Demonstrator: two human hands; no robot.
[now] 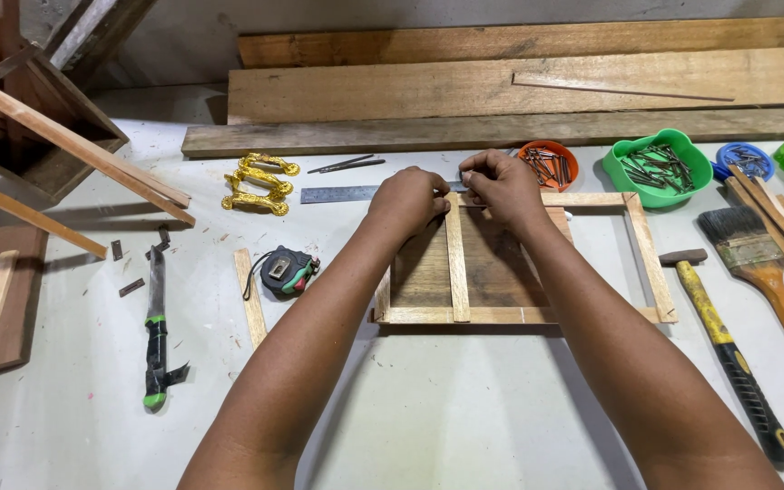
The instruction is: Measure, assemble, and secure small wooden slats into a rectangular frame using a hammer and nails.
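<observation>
A wooden frame (646,254) lies on the desk (428,408), its outer strips joined and one upright strip (456,259) laid across a dark board (501,268). Both hands, left hand (407,201) and right hand (504,186), pinch something small at the top edge, seemingly a nail; the fingers hide it. The hammer (728,349) lies untouched.
</observation>
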